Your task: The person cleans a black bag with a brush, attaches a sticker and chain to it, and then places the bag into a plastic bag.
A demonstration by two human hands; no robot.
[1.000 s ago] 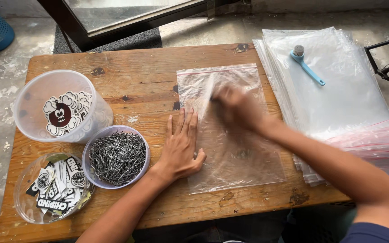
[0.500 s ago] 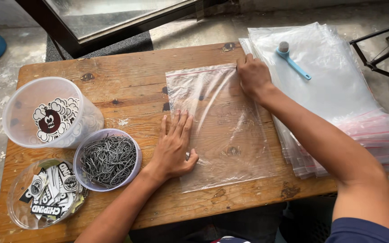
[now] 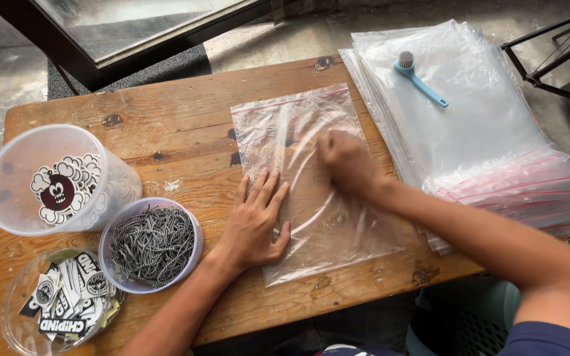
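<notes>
— Since half a second ago our right hand (image 3: 346, 161) has slid from the far right corner of the clear zip bag (image 3: 311, 178) down onto its middle, blurred; whether its fingers are spread or curled, we cannot tell.

— And our left hand (image 3: 255, 221)?

— Unmoved, flat on the bag's near left edge, fingers spread, gripping nothing. We see the bag lying flat on the wooden table (image 3: 186, 125), just beside the stack of empty bags (image 3: 483, 125) with a blue brush (image 3: 420, 79) on top.

— Left of us?

— We have a tub of metal chains (image 3: 152, 245), a tub of stickers (image 3: 61, 303), and a stickered container (image 3: 57, 181).
</notes>
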